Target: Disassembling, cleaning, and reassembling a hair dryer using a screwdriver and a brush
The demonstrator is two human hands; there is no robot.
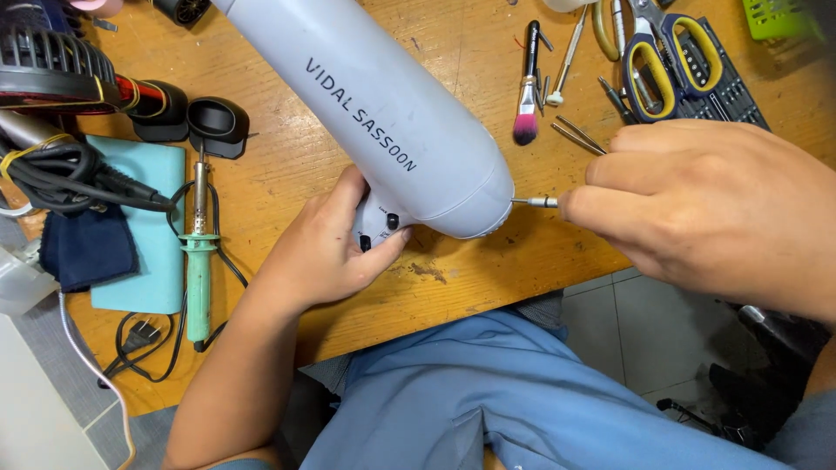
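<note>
Both hands busy: left hand (326,248) wraps the grey hair dryer (383,109) handle over the wooden bench (488,270); right hand (705,204) pinches a screwdriver (535,202), tip at the dryer's rear end. Casing looks closed, so screw work seems barely started.

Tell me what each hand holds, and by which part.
Left hand grips the grey hair dryer by its handle. Right hand holds a screwdriver by its hidden handle, tip at the dryer's rear.

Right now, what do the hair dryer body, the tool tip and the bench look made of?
Hair dryer: likely moulded plastic, matte pale grey, smooth and seamless. Tool tip in the right hand: metal by its silver shine. Bench: wood, with visible grain, worn and stained near the edge.
</note>
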